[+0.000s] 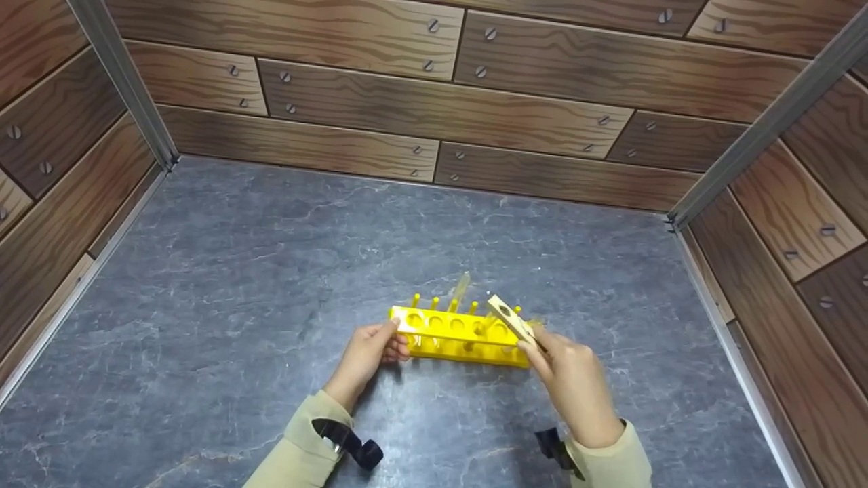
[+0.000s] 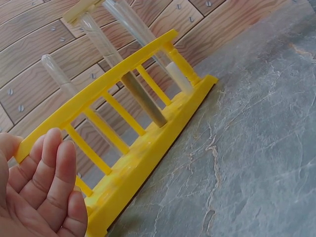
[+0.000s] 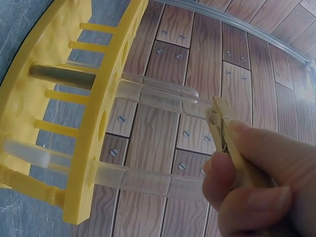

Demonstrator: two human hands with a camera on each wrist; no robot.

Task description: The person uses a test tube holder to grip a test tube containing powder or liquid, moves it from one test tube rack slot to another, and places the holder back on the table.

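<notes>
My left hand (image 1: 366, 352) grips the left end of a yellow test tube rack (image 1: 445, 333), thumb on its upper shelf. In my right hand (image 1: 576, 386) is a wooden test tube clamp (image 1: 513, 322), pinched between thumb and fingers. The clamp's tip meets the mouth of a glass test tube with brown contents (image 2: 144, 101) standing in the rack; I cannot tell whether it grips the glass. Beside it, near the right end, stands a tube with white contents (image 2: 178, 77). Another clear tube (image 2: 57, 71) sits closed end up over a rear peg.
The rack stands on a grey marbled tabletop (image 1: 271, 271). Wood-patterned panels (image 1: 366, 102) wall off the back and both sides, with metal posts (image 1: 125, 88) at the corners. Yellow pegs (image 1: 416, 299) stick up along the rack's far side.
</notes>
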